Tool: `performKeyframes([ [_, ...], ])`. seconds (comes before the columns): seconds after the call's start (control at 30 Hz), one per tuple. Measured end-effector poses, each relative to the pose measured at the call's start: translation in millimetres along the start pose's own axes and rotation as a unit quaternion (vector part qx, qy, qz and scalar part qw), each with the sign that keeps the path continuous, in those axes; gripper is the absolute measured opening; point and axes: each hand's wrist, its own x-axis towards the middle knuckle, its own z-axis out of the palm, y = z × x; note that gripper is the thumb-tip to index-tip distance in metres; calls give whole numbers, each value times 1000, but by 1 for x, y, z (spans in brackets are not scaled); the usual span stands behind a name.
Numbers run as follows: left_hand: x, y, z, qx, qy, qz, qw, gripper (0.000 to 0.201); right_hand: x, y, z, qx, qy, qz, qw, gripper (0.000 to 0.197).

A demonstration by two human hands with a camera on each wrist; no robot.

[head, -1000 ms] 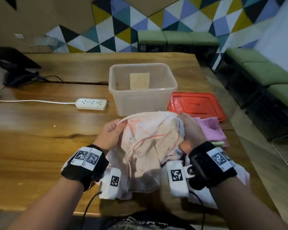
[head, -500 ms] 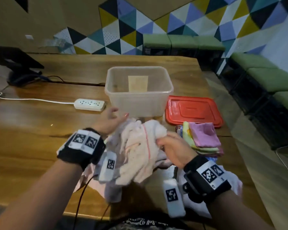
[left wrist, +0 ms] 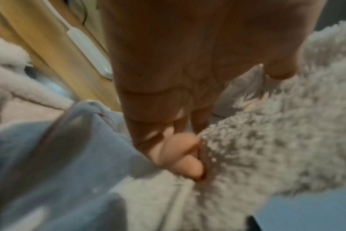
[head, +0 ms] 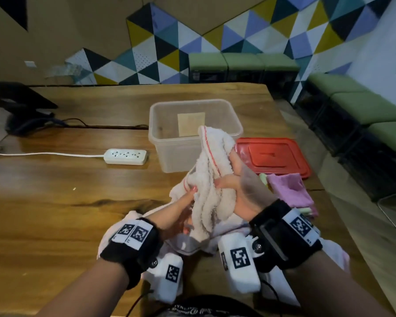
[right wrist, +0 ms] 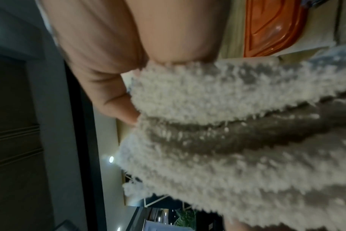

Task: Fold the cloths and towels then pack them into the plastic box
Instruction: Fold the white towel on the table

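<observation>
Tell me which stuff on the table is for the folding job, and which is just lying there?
For the job:
- fluffy white towel with red stitching, gripped by left hand and right hand
- clear plastic box
- red plastic lid
- folded pink cloth stack

Just lying about:
- white power strip
- black stand

Bare table (head: 55, 202) lies open leftward; plastic box (head: 169, 143), red lid (head: 272, 154) and folded cloths (head: 288, 191) crowd ahead and right.

At your twelve o'clock a wall mural (head: 192, 40) of yellow, teal, blue, black and white triangles runs across a tan wall (head: 78, 26). Below it you see green-cushioned benches (head: 242, 62), with more green seats (head: 361, 110) lining your two o'clock. The wooden surface (head: 55, 202) spreads before you; grey floor (head: 364, 236) lies at your three o'clock.
</observation>
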Motion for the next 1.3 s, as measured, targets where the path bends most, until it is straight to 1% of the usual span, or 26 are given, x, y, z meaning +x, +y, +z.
performKeyframes([
  [0.07,-5,13,-5,-23,-33,49,998,69,5,-6,3,-28,42,-14,999,76],
  [0.17,-16,36,-23,-93,-75,117,986,61,13,-12,-5,-18,152,-32,988,62],
  [0.23,-28,57,-31,-127,-112,139,976,59,14,-10,-11,-53,168,-16,984,59],
  [0.27,-34,68,-30,-123,-117,156,973,53,16,-7,-14,-97,163,7,982,75],
  [0.3,-37,78,-29,-104,-106,175,973,42,17,-4,-15,-146,155,37,976,98],
  [0.33,-38,88,-27,-79,-77,188,976,30,19,-1,-13,-183,152,59,970,116],
  [0.37,-38,97,-26,-61,-51,195,978,22,22,1,-10,-207,161,64,963,125],
  [0.4,-35,105,-27,-47,-37,204,977,22,25,2,-9,-215,176,57,959,124],
  [0.43,-31,112,-30,-34,-29,215,976,30,28,1,-10,-214,192,44,957,116],
  [0.5,-24,124,-38,-14,-3,220,975,48,32,-12,-13,-191,226,11,955,85],
  [0.53,-22,130,-42,-13,19,221,975,46,34,-21,-17,-188,240,-4,952,75],
  [0.6,-17,144,-46,-20,69,233,970,32,37,-39,-21,-226,273,-42,934,66],
  [0.67,-15,164,-46,-14,116,258,959,27,43,-61,-15,-247,315,-109,910,38],
  [0.73,-20,186,-41,-12,137,298,945,26,46,-85,-4,-225,356,-198,885,17],
  [0.77,-25,197,-40,-13,144,320,936,26,46,-96,0,-218,372,-244,869,11],
  [0.83,-34,211,-39,-19,149,361,921,25,42,-112,8,-192,354,-324,856,4],
  [0.9,-42,212,-43,-26,153,371,916,22,35,-111,8,-182,332,-347,858,10],
  [0.93,-43,207,-46,-15,154,362,919,21,30,-105,4,-190,336,-329,862,10],
  [1.0,-39,181,-56,16,159,316,935,19,18,-80,-4,-217,354,-250,874,17],
  [1.07,-33,136,-71,28,161,229,960,21,3,-44,-17,-240,363,-165,885,25],
  [1.1,-30,110,-78,33,150,170,973,33,-4,-22,-26,-266,360,-125,886,28],
  [1.17,-24,55,-91,54,135,41,989,51,-18,23,-45,-372,339,-8,864,31],
  [1.2,-21,29,-95,82,136,-13,987,46,-24,45,-54,-421,320,66,846,34],
  [1.23,-18,7,-96,131,149,-64,978,36,-30,64,-60,-451,303,132,829,38],
  [1.27,-13,-13,-98,193,163,-108,961,35,-34,82,-65,-472,288,185,813,43],
  [1.3,-8,-29,-99,245,170,-140,944,43,-37,95,-69,-497,272,225,793,50],
])
